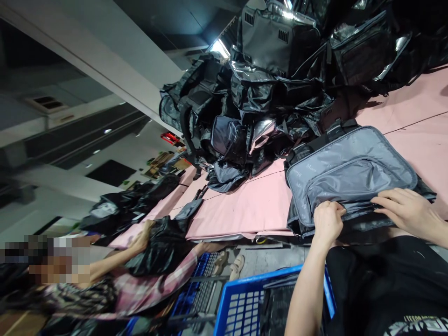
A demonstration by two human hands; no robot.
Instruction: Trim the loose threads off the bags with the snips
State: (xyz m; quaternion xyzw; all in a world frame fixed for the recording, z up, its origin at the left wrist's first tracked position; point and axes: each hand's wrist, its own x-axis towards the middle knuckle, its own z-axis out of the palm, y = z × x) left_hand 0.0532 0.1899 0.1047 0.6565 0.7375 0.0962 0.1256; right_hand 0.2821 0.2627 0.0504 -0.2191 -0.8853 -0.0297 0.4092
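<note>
A grey backpack (350, 175) lies flat on the pink table (245, 205), its front pocket facing up. My left hand (327, 220) is closed in a pinch on the near edge of the bag's grey fabric. My right hand (408, 210) rests on the same edge farther right, fingers curled down onto the fabric. Both hands sit at the table's near edge, above my black shirt.
A tall heap of black and grey bags (280, 79) fills the table's far side. A blue plastic crate (245, 303) stands below my left arm. At the left, a co-worker in a plaid sleeve (154, 289) handles a black bag (161, 249).
</note>
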